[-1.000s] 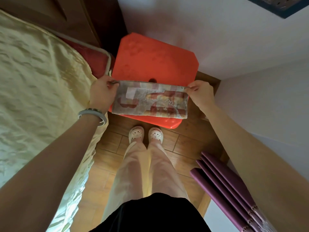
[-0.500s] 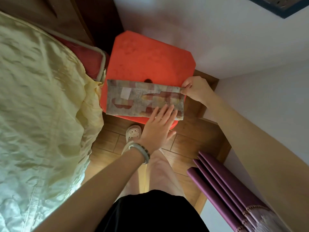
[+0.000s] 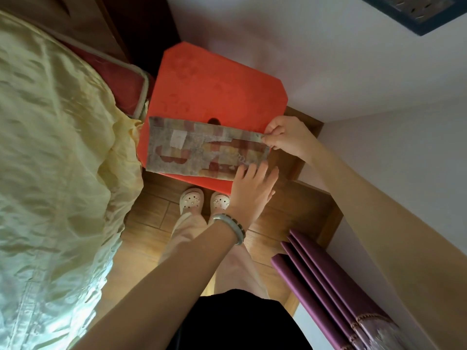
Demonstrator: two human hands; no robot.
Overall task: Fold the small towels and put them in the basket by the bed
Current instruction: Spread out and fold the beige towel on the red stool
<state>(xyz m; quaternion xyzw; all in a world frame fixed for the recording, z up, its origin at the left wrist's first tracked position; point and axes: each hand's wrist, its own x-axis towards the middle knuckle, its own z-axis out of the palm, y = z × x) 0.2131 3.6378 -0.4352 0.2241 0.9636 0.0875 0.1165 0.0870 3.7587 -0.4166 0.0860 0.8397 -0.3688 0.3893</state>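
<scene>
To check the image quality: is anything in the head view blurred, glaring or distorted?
Head view: the left hand on the patterned folded towel looks slightly blurred at the fingertips; the pale yellow satin bedcover shows a bright sheen at lower left; the wide-angle lens enlarges the near right forearm.

The small towel (image 3: 202,150), patchwork-printed grey, red and yellow, is folded into a long band. It lies flat at the 6 o'clock edge of the red stool (image 3: 217,87).
</scene>
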